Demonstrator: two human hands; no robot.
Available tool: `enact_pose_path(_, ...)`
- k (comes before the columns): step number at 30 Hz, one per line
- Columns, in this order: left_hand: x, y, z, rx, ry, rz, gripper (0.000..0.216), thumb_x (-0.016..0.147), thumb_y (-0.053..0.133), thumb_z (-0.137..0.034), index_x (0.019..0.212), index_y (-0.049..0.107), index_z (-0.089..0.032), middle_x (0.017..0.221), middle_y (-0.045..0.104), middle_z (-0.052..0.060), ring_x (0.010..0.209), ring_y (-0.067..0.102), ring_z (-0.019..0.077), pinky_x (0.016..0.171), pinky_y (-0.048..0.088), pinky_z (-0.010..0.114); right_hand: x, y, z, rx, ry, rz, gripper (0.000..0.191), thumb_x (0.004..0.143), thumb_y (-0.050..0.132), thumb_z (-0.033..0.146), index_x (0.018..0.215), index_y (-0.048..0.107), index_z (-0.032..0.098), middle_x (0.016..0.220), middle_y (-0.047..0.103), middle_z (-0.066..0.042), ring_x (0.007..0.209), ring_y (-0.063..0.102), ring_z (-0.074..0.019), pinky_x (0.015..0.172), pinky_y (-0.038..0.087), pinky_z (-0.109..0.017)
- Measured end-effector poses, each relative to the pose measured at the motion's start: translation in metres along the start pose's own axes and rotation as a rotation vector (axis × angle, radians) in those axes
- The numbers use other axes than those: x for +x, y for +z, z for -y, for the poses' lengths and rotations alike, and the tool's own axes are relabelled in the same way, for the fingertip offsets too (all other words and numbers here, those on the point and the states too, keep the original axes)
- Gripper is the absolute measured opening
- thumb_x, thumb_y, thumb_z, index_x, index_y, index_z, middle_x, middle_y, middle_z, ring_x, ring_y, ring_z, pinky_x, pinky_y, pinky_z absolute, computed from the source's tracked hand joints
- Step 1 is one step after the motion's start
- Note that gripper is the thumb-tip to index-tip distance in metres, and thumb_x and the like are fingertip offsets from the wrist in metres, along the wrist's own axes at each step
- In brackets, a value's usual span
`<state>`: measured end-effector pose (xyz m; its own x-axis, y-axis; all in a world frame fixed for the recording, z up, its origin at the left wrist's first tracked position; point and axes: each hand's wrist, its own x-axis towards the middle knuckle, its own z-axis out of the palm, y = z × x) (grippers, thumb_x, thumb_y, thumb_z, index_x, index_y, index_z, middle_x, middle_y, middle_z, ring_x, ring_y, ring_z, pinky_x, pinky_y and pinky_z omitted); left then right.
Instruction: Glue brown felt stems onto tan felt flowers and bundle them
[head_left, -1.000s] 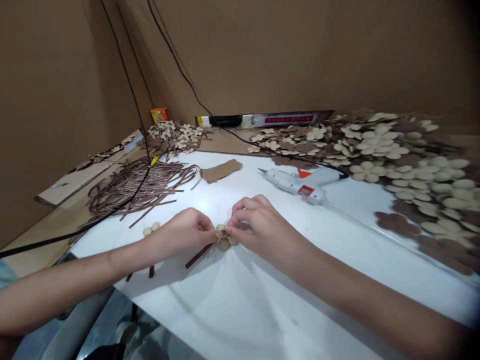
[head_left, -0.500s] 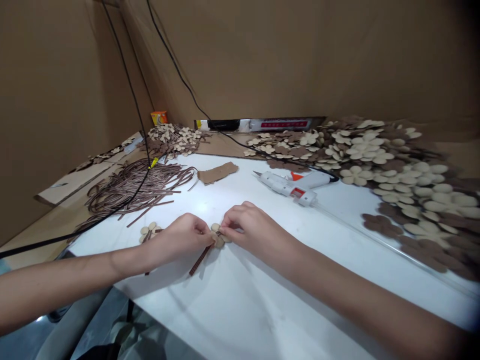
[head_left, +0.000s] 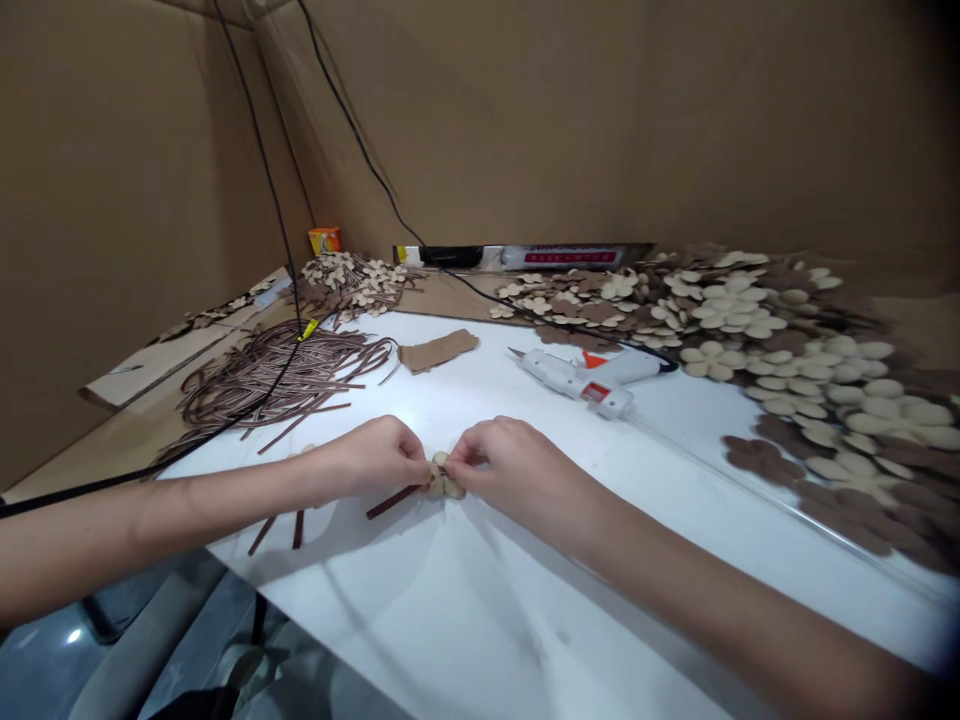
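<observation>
Head camera: we have a cream flower [head_left: 448,487] between our two hands, over the white table [head_left: 570,610]; we cannot tell whether it touches the surface. Our left hand [head_left: 386,455] pinches the flower's left edge between thumb and fingers, and our right hand [head_left: 499,455] pinches its right edge. A brown strip [head_left: 394,500] juts from the flower, leftward and toward us. Further left of the flower, two strip ends [head_left: 298,530] stick out below our left forearm.

Beyond the flower and to its right lies the glue gun [head_left: 577,380], a clear stick [head_left: 720,480] running out of its back. Farther right of the flower spreads a heap [head_left: 750,300] of cream and brown flowers. Straight beyond the flower is a cardboard scrap [head_left: 439,350]; beyond it to the left sits a strip pile [head_left: 277,375].
</observation>
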<state>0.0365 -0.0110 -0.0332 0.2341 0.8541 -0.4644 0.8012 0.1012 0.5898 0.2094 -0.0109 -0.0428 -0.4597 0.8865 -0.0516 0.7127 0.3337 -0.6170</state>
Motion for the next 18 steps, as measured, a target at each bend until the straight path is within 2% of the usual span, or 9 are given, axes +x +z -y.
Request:
enact_pose_path(4, -0.001, 0.003, -0.002, 0.001, -0.044, -0.016, 0.021, 0.062, 0.053, -0.033, 0.059, 0.062, -0.014, 0.048, 0.042, -0.004, 0.048, 0.032, 0.0096, 0.045, 0.021, 0.023, 0.000, -0.002, 0.002, 0.004, 0.022, 0.008, 0.020, 0.073, 0.053, 0.019, 0.058, 0.066, 0.022, 0.064, 0.063, -0.001, 0.061, 0.054, -0.0134, 0.050, 0.030, -0.023)
enact_pose_path(9, -0.005, 0.009, 0.002, -0.068, -0.027, -0.042, 0.022, 0.064, 0.053, -0.035, 0.060, 0.060, -0.014, 0.049, 0.041, -0.004, 0.047, 0.032, 0.0092, 0.044, 0.020, 0.023, -0.001, -0.004, 0.004, 0.033, 0.034, 0.057, 0.020, 0.071, 0.051, 0.018, 0.058, 0.065, 0.022, 0.064, 0.063, 0.000, 0.059, 0.053, -0.0126, 0.049, 0.029, -0.023)
enact_pose_path(13, -0.005, 0.012, 0.007, -0.129, -0.023, -0.025, 0.024, 0.064, 0.053, -0.036, 0.063, 0.061, -0.014, 0.051, 0.044, -0.004, 0.048, 0.033, 0.0092, 0.045, 0.020, 0.023, -0.002, -0.006, 0.003, 0.067, 0.028, 0.086, 0.017, 0.069, 0.051, 0.018, 0.059, 0.064, 0.022, 0.067, 0.063, 0.000, 0.058, 0.053, -0.0117, 0.047, 0.028, -0.023)
enact_pose_path(18, -0.005, 0.013, 0.007, -0.150, 0.003, 0.011, 0.024, 0.066, 0.052, -0.036, 0.063, 0.061, -0.014, 0.049, 0.040, -0.005, 0.045, 0.025, 0.0077, 0.043, 0.015, 0.024, -0.002, -0.007, 0.000, 0.094, 0.036, 0.143, 0.014, 0.069, 0.050, 0.020, 0.062, 0.062, 0.022, 0.076, 0.065, 0.000, 0.059, 0.053, -0.0116, 0.047, 0.030, -0.022)
